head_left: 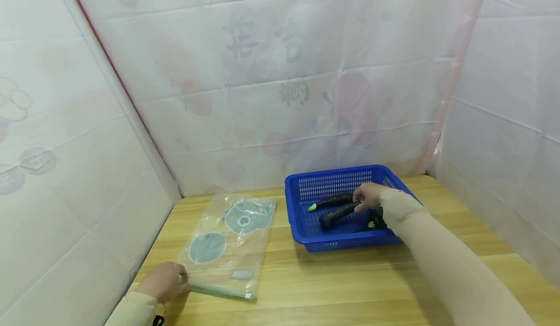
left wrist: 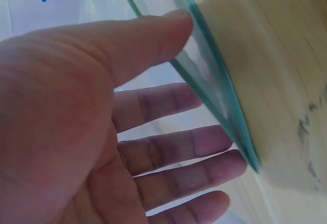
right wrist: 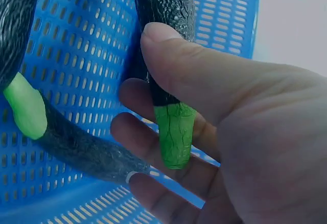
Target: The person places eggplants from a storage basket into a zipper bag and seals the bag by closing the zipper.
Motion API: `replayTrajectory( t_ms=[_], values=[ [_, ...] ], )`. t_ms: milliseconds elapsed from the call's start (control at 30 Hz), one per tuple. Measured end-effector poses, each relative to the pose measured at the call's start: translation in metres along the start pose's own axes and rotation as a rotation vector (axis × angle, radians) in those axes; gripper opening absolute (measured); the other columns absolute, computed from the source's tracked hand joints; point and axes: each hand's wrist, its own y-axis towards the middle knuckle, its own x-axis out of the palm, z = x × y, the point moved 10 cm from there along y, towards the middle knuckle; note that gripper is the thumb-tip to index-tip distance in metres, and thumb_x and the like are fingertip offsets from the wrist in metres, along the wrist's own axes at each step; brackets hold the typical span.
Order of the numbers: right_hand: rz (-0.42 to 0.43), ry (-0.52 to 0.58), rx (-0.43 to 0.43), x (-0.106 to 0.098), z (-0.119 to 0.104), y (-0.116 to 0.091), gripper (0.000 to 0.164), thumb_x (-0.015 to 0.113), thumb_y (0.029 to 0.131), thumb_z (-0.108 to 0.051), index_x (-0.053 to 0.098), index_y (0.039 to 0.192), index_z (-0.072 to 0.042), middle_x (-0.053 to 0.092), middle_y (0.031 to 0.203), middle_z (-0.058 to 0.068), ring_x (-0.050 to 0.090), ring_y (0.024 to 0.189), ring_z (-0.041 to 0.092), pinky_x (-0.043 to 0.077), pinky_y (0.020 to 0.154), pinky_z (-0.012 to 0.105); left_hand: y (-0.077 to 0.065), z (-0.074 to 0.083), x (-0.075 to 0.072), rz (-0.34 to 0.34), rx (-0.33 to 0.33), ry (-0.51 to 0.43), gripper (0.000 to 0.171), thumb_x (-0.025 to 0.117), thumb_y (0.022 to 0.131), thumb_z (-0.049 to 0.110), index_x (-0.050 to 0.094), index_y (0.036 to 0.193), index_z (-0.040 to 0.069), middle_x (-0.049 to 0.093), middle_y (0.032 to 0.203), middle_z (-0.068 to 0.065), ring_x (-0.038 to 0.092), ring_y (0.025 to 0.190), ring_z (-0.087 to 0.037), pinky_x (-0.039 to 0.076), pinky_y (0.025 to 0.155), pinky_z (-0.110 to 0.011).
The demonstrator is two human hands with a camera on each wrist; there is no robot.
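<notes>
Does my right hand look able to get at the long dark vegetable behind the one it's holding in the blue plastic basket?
Probably yes, once freed: your right hand holds one long dark vegetable, but the rear vegetable lies close by, green tip uncovered, inside the open blue basket.

Wrinkled skin, slick plastic, wood grain
Between your right fingers (right wrist: pixel 135 134), the eggplant (right wrist: pixel 163 1) looks rough and glossy; behind them, the basket (right wrist: pixel 84 35) is smooth plastic. At your left fingers (left wrist: pixel 176 143), the zip bag (head_left: pixel 232 247) is thin, shiny clear plastic; beneath, the tabletop (head_left: pixel 332 287) looks smooth, wood-grained.

Eggplant (head_left: pixel 337 215), green-tipped; clear bag (head_left: pixel 232 246), mouth (left wrist: pixel 225 78) seemingly parted.
</notes>
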Motion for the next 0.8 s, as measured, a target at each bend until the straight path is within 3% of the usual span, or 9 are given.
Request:
replayTrajectory(
  t_ms=[67, 233, 433, 500, 600, 733, 800],
  values=[
    [0.001, 0.008, 0.013, 0.000, 0.005, 0.000, 0.026, 0.071, 0.087, -0.024, 0.066, 0.106, -0.007, 0.064, 0.111, 0.012, 0.060, 0.103, 0.031, 0.049, 0.084, 0.049, 0.000, 0.003, 0.000, -0.006, -0.015, -0.013, 0.023, 0.084, 0.070, 0.026, 0.066, 0.077, 0.013, 0.066, 0.076, 0.003, 0.063, 0.072, -0.021, 0.052, 0.073, -0.043],
    [0.007, 0.014, 0.028, -0.001, 0.010, 0.002, 0.026, 0.068, 0.090, -0.026, 0.066, 0.108, -0.007, 0.063, 0.113, 0.013, 0.060, 0.103, 0.031, 0.049, 0.083, 0.049, 0.001, 0.011, 0.003, -0.037, -0.034, -0.007, 0.023, 0.084, 0.070, 0.024, 0.065, 0.077, 0.012, 0.064, 0.075, 0.004, 0.060, 0.070, -0.018, 0.051, 0.071, -0.041],
    [0.018, 0.066, 0.031, -0.007, 0.003, -0.002, 0.026, 0.058, 0.097, -0.025, 0.065, 0.103, -0.001, 0.065, 0.087, 0.008, 0.059, 0.076, 0.019, 0.048, 0.068, 0.037, 0.003, 0.020, 0.004, -0.054, -0.022, -0.027, 0.019, 0.082, 0.071, 0.019, 0.065, 0.072, 0.011, 0.060, 0.069, 0.004, 0.056, 0.065, -0.017, 0.049, 0.065, -0.039],
    [0.024, 0.108, 0.037, -0.010, 0.002, -0.005, 0.026, 0.056, 0.098, -0.023, 0.064, 0.104, 0.001, 0.064, 0.086, 0.008, 0.060, 0.075, 0.018, 0.050, 0.068, 0.037, 0.003, 0.021, 0.004, -0.052, -0.014, -0.041, 0.016, 0.080, 0.072, 0.016, 0.066, 0.071, 0.010, 0.061, 0.069, 0.003, 0.057, 0.064, -0.017, 0.049, 0.064, -0.040],
    [0.040, 0.151, 0.043, -0.013, 0.002, -0.007, 0.026, 0.053, 0.100, -0.022, 0.062, 0.106, 0.001, 0.063, 0.087, 0.008, 0.063, 0.079, 0.019, 0.052, 0.072, 0.038, 0.002, 0.024, 0.003, -0.033, 0.022, -0.041, 0.011, 0.076, 0.074, 0.012, 0.066, 0.070, 0.010, 0.062, 0.068, 0.002, 0.056, 0.063, -0.016, 0.049, 0.063, -0.039],
    [0.058, 0.180, 0.052, -0.016, 0.005, -0.009, 0.027, 0.046, 0.103, -0.025, 0.058, 0.099, -0.001, 0.058, 0.081, 0.008, 0.060, 0.075, 0.019, 0.048, 0.067, 0.036, 0.000, 0.033, 0.000, 0.023, 0.135, -0.004, 0.012, 0.073, 0.075, 0.010, 0.064, 0.067, 0.010, 0.060, 0.064, 0.003, 0.053, 0.057, -0.013, 0.048, 0.057, -0.034],
    [0.075, 0.178, 0.052, -0.018, 0.006, -0.009, 0.032, 0.043, 0.104, -0.027, 0.058, 0.104, 0.001, 0.058, 0.084, 0.009, 0.057, 0.075, 0.021, 0.045, 0.067, 0.036, -0.002, 0.038, -0.002, 0.046, 0.186, 0.014, 0.013, 0.073, 0.076, 0.009, 0.063, 0.067, 0.009, 0.060, 0.063, 0.003, 0.054, 0.055, -0.013, 0.048, 0.055, -0.033]
  ],
)
